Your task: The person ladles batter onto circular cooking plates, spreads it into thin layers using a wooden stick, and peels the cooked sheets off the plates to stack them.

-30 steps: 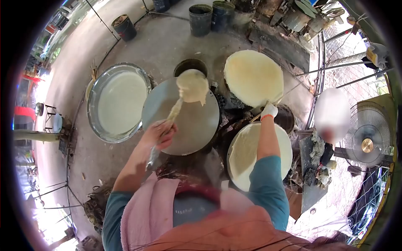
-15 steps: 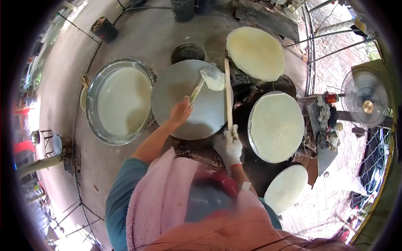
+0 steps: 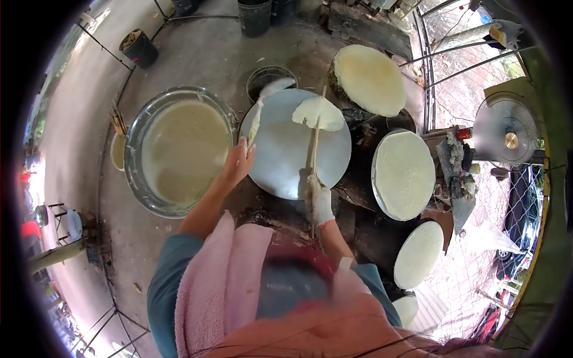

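Observation:
My left hand (image 3: 240, 160), bare, is closed round the handle of a batter-coated ladle (image 3: 274, 88), whose head is over the far left edge of the round griddle (image 3: 274, 149). A pale patch of batter (image 3: 319, 113) lies near the griddle's far side. In a white glove, my right hand (image 3: 321, 200) grips a long thin wooden stick (image 3: 316, 140), which reaches across the griddle and over the batter. Left of the griddle stands a wide metal basin (image 3: 136, 173) of pale liquid batter.
On the right are a pale round sheet with a yellowish middle (image 3: 370, 80), a second round sheet (image 3: 404, 174) and a third (image 3: 419, 255). A dark pot (image 3: 253, 77) stands behind the griddle. Farther off are buckets (image 3: 138, 49) and a fan (image 3: 507, 128).
The ladle has moved left off the batter, which now lies on the griddle. My right hand went from the right-hand sheets to the griddle with the stick. The view has shifted.

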The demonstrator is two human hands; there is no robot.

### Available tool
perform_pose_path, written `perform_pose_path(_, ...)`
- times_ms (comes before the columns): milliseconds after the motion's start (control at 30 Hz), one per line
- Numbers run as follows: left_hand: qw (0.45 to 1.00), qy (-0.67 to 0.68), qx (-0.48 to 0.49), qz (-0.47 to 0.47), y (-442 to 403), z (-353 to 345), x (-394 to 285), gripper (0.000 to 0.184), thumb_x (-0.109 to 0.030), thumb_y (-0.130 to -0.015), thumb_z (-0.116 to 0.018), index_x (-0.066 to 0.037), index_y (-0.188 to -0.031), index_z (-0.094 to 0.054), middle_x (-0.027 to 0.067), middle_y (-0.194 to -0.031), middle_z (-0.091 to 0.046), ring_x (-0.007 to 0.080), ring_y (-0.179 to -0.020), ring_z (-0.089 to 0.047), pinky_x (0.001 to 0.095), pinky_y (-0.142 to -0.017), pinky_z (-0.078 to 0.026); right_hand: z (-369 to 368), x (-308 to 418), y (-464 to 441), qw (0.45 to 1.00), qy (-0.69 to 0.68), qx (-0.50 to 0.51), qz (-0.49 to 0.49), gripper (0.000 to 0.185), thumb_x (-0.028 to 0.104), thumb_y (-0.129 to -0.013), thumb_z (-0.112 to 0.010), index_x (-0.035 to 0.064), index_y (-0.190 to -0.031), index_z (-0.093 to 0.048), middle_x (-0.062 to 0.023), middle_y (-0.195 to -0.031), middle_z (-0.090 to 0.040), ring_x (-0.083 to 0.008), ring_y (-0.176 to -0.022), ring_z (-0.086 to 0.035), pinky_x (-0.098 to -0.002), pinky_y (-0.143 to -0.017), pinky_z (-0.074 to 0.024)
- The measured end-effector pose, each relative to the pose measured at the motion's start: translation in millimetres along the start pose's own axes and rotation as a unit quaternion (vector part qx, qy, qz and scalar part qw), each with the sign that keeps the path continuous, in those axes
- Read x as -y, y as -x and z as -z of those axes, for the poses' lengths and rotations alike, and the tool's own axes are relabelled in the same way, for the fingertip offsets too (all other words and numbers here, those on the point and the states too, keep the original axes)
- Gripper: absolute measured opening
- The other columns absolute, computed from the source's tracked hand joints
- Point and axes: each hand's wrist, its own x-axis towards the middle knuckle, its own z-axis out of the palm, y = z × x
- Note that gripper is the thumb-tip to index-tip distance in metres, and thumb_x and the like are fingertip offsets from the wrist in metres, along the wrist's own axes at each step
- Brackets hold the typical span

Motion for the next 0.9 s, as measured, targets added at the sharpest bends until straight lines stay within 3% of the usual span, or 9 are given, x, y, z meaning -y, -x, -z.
perform_pose_path(100,0.994,0.104,0.002,0.021,15.2,11.7,3.5,0.033,-0.019,-0.088,-0.064,0.004,-0.109,-0.053,0.0186,-0.07,-0.06,0.031,-0.059,-0.06,0.039,-0.052,-0.045,22.7,20.2,-4.5,0.994,0.096,0.028,0.046,0.029,0.025,-0.091,-0.065,0.0031,-0.11,-0.065,0.0034,-0.069,-0.057,-0.0052,-0.055,-0.051,-0.0203,-0.049,-0.0412)
perform_pose_path(167,0.94,0.179,0.144,0.252,-0.8,47.7,-7.4,0.031,-0.019,-0.089,-0.063,0.004,-0.107,-0.055,0.019,-0.07,-0.059,0.0309,-0.061,-0.06,0.0385,-0.056,-0.046,44.4,25.9,4.2,0.98,0.001,0.02,0.199,0.027,0.01,-0.093,-0.059,-0.0027,-0.117,-0.06,-0.001,-0.092,-0.061,-0.0069,-0.085,-0.058,-0.0197,-0.081,-0.0461)
perform_pose_path(367,0.912,0.155,0.153,0.347,36.5,71.7,-6.8,0.027,-0.019,-0.09,-0.061,0.002,-0.105,-0.057,0.0176,-0.065,-0.057,0.0305,-0.064,-0.06,0.0378,-0.061,-0.048,20.0,14.1,-18.6,0.996,0.054,0.073,0.012,0.029,0.033,-0.091,-0.063,0.0047,-0.097,-0.065,0.0054,-0.058,-0.048,-0.0052,-0.043,-0.038,-0.0235,-0.038,-0.0265)
perform_pose_path(467,0.939,0.03,0.182,0.291,97.7,58.8,14.3,0.024,-0.016,-0.088,-0.062,0.0,-0.106,-0.059,0.0144,-0.068,-0.057,0.0281,-0.067,-0.061,0.0377,-0.064,-0.049,42.5,31.0,-20.0,0.987,0.108,0.083,0.087,0.025,0.027,-0.09,-0.065,0.0035,-0.099,-0.065,0.0054,-0.062,-0.05,-0.0037,-0.047,-0.041,-0.0217,-0.042,-0.0303)
perform_pose_path(567,0.811,0.206,0.2,0.511,28.5,103.8,-33.1,0.025,-0.012,-0.085,-0.063,-0.002,-0.108,-0.061,0.0132,-0.085,-0.058,0.0274,-0.081,-0.06,0.038,-0.07,-0.05,106.4,12.1,-80.7,0.978,-0.056,0.108,0.168,0.02,0.008,-0.094,-0.056,-0.0033,-0.109,-0.062,0.0032,-0.088,-0.058,-0.0013,-0.079,-0.051,-0.0171,-0.073,-0.0428)
perform_pose_path(633,0.79,0.25,0.193,0.526,26.5,106.4,-38.5,0.026,-0.009,-0.084,-0.063,-0.003,-0.109,-0.062,0.0133,-0.096,-0.057,0.0276,-0.09,-0.059,0.0382,-0.074,-0.049,99.6,9.0,-91.1,0.977,-0.012,0.135,0.165,0.017,0.014,-0.094,-0.057,0.0011,-0.105,-0.062,0.0041,-0.081,-0.058,-0.0025,-0.068,-0.051,-0.0179,-0.06,-0.0422)
perform_pose_path(733,0.964,-0.242,0.112,-0.014,51.4,89.1,-46.1,0.025,-0.007,-0.083,-0.062,-0.005,-0.107,-0.063,0.0129,-0.102,-0.055,0.0263,-0.091,-0.059,0.038,-0.078,-0.047,48.4,33.9,-47.7,0.97,0.031,0.237,0.035,0.023,0.031,-0.093,-0.06,0.009,-0.098,-0.066,0.0048,-0.067,-0.053,-0.0054,-0.048,-0.043,-0.0225,-0.038,-0.0275)
perform_pose_path(833,0.893,-0.341,0.286,-0.063,67.6,98.6,-52.3,0.04,-0.009,-0.078,-0.065,-0.008,-0.118,-0.059,0.0125,-0.102,-0.058,0.0282,-0.105,-0.052,0.037,-0.084,-0.044,60.1,22.5,-76.3,0.963,0.156,0.207,0.074,0.028,0.02,-0.094,-0.059,0.0038,-0.116,-0.061,0.0033,-0.074,-0.057,-0.0054,-0.06,-0.05,-0.0192,-0.049,-0.0379)
perform_pose_path(900,0.912,-0.087,0.276,0.292,76.4,103.6,-50.7,0.036,-0.009,-0.079,-0.065,-0.008,-0.114,-0.061,0.0123,-0.1,-0.058,0.0285,-0.1,-0.054,0.0378,-0.084,-0.043,89.7,44.4,-92.9,0.955,0.121,0.214,0.168,0.031,0.017,-0.094,-0.058,0.0019,-0.121,-0.058,0.0032,-0.083,-0.06,-0.0058,-0.074,-0.055,-0.0196,-0.061,-0.0455)
